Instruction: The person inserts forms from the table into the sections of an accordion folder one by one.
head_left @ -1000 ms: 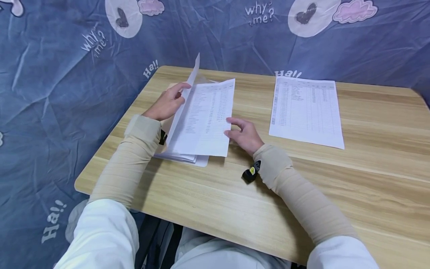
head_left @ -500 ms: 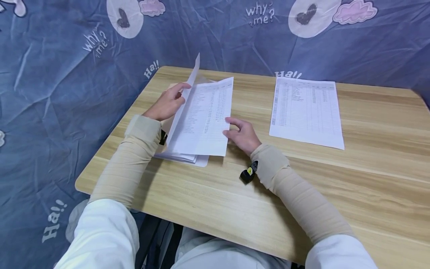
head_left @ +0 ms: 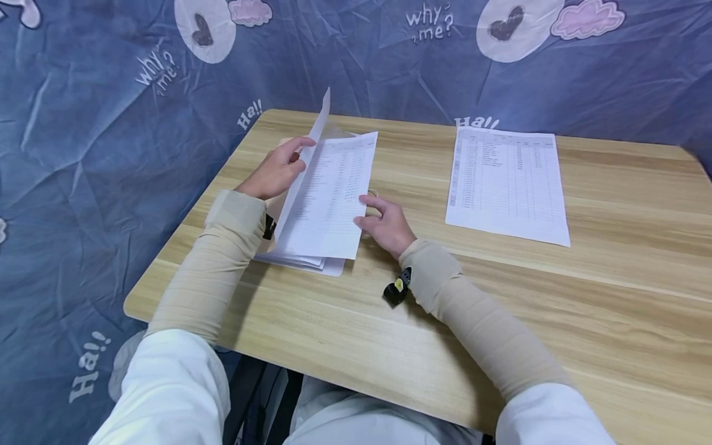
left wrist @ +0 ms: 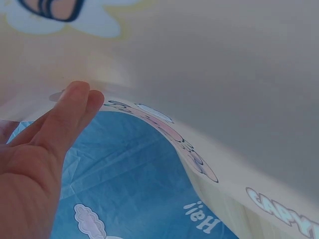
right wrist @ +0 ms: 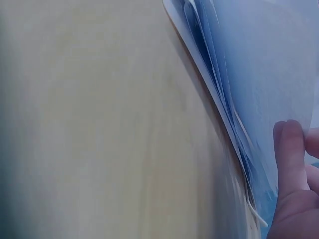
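Note:
My left hand (head_left: 274,172) holds up the cover (head_left: 318,127) of a paper file folder at the left of the table. In the left wrist view, the cover's outer face (left wrist: 224,84) is pale with cartoon prints, and fingers of the left hand (left wrist: 55,134) lie against it. With thumb and fingers, my right hand (head_left: 389,225) pinches the right edge of a printed sheet (head_left: 328,204) inside the folder. The right wrist view shows this sheet (right wrist: 271,59) raised over several layered papers (right wrist: 207,50), beside the right hand (right wrist: 294,184).
Another printed sheet (head_left: 507,185) lies flat on the wooden table (head_left: 628,247), farther right. A thin pale cord loop (right wrist: 256,211) sticks out at the folder's edge. A blue patterned cloth (head_left: 356,62) hangs behind the table.
My right hand has moved left, bringing the sheet's right edge toward the folder. The left hand and the raised cover have stayed almost still.

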